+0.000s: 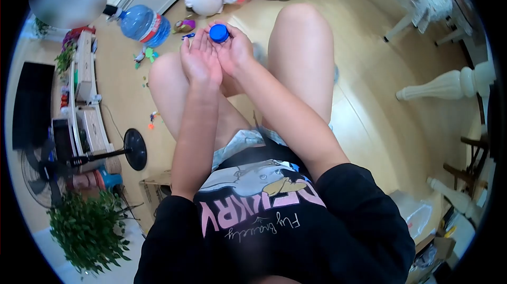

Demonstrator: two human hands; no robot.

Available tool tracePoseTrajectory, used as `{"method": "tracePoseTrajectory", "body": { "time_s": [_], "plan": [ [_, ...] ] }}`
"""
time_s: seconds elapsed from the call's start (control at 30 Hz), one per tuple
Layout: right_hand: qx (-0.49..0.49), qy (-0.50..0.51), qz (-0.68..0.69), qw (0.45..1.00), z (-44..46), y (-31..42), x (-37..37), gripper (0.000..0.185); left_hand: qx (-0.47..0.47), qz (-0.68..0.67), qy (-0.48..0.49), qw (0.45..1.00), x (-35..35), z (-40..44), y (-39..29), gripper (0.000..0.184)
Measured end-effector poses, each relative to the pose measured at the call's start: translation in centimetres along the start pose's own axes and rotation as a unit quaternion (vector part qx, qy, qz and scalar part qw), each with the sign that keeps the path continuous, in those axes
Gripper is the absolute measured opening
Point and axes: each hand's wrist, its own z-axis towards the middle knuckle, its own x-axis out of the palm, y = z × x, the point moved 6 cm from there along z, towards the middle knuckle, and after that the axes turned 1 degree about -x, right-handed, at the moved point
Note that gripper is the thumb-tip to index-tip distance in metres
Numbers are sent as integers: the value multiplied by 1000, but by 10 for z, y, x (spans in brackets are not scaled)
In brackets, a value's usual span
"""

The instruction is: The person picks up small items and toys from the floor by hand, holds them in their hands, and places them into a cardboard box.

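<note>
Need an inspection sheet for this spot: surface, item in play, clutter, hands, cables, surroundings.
Surface: pale wood-look floor; the person's bare knees rise on both sides of the hands.
Job's things: round blue lid-like item, resting on the right hand's fingers; contents or underside not visible.
Clutter: plush toys, a large blue bottle and small colourful toys on the floor.
Hands: left hand open, palm up, holding nothing visible; right hand palm up beside it, bearing the blue item.
Cables: thin cord near the cabinet, at the left.
Surroundings: standing fan, leafy plant, dark screen, white furniture leg.
</note>
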Motion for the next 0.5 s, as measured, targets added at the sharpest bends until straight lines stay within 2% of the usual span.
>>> {"method": "tracePoseTrajectory", "body": {
  "time_s": [0.07,0.17,0.3,0.4,0.47,0.5],
  "plan": [
    [29,17,-14,999,-1,-27,1,23,17,6,10,1000,-17,-7,-19,76],
    [73,32,-41,996,-2,-74,-3,23,17,-66,-69,995,-58,-17,-45,68],
    [151,39,-64,986,-38,-145,26,23,93,-71,-64,991,-105,-55,-114,73],
    [239,146,-6,960,-70,-232,50,21,143,-22,-105,984,-150,-103,-181,71],
    [305,108,29,946,-100,-311,51,19,179,-55,-122,975,-188,-140,-222,71],
    [357,93,-26,929,-121,-344,52,19,209,-14,-177,962,-203,-164,-240,71]
  ]
}}
